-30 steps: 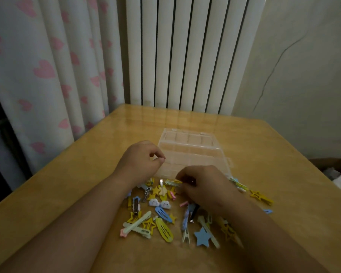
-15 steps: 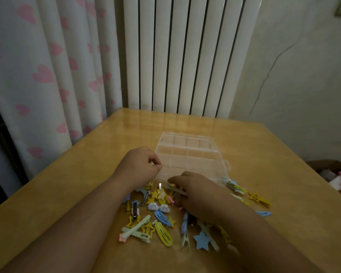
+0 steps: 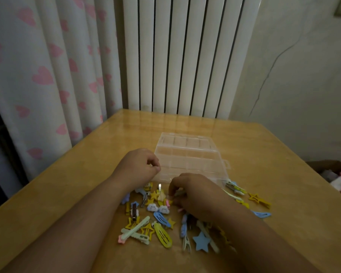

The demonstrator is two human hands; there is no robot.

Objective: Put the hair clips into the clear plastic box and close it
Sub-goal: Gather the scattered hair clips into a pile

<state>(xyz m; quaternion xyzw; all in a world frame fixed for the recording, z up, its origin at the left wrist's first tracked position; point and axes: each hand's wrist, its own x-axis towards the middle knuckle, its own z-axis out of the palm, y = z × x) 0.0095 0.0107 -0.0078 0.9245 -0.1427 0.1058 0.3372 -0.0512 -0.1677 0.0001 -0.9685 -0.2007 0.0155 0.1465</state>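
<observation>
Likely a home: heart-print curtain, white radiator, wooden table.

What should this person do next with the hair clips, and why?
Probably lift the pale clip that the right hand pinches over the near edge of the clear plastic box and drop it inside. The left hand seems to grip the box's near left corner, steadying it, and many clips lie loose on the table. Whether the box is open is unclear.

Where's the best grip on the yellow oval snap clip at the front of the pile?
Probably pinch the yellow oval clip across its narrow width at the near rounded end, coming from above and the front. It lies flat; that end sits on bare table, while the far end crowds a yellow star clip and blue clip.
</observation>
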